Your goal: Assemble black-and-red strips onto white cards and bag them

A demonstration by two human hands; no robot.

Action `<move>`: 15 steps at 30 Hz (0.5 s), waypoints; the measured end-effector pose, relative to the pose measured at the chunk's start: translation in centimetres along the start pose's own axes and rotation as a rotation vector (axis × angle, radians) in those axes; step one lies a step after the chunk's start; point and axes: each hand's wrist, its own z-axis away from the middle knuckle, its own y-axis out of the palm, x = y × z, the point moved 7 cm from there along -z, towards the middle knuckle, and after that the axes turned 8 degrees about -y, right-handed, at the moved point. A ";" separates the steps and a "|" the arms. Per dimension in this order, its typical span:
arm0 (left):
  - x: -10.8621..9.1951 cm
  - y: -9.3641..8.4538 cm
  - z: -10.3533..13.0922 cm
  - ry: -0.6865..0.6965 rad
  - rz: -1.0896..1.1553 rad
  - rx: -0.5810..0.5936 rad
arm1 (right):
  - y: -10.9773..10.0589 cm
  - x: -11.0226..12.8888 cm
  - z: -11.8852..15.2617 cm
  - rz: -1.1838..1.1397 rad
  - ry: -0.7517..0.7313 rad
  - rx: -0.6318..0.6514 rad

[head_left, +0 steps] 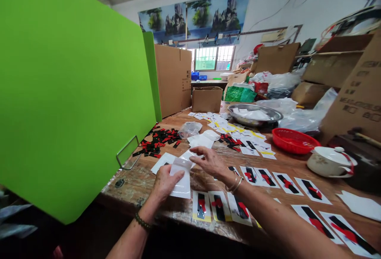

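Note:
My left hand [164, 183] grips a white card [181, 184] with its thumb on top; a glossy, see-through flap seems to stand at the card's upper edge. Just right of that flap, my right hand [210, 162] hovers with its fingers apart, and nothing shows between them. Partly under the left hand lies another white card [160, 163] with a dark piece on it. Beyond the hands are white sheets or sleeves [205, 138]. Black and red flat pieces [160, 142] form a loose pile to the left.
Cards with black and red pieces [219, 205] lie in rows at right. Behind are a metal tray [256, 115], a red basket [294, 141] and a lidded white pot [330, 162]. A green panel [77, 92] with a wire handle [127, 154] borders the left; cardboard boxes [206, 99] stand behind.

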 end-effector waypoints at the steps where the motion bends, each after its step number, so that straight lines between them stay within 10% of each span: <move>1: -0.7 0.4 0.4 0.017 -0.065 0.028 | 0.5 1.0 0.5 -0.031 -0.020 0.076; 7: -4.1 1.3 2.9 0.119 -0.300 0.158 | -0.2 3.5 4.1 -0.063 0.052 0.193; 13: -8.3 -0.6 8.0 0.505 -0.272 -0.358 | -2.5 4.3 7.5 -0.170 0.123 -0.072; 15: -7.5 0.5 9.0 0.429 -0.085 -0.312 | -2.8 5.1 8.6 -0.107 0.102 -0.170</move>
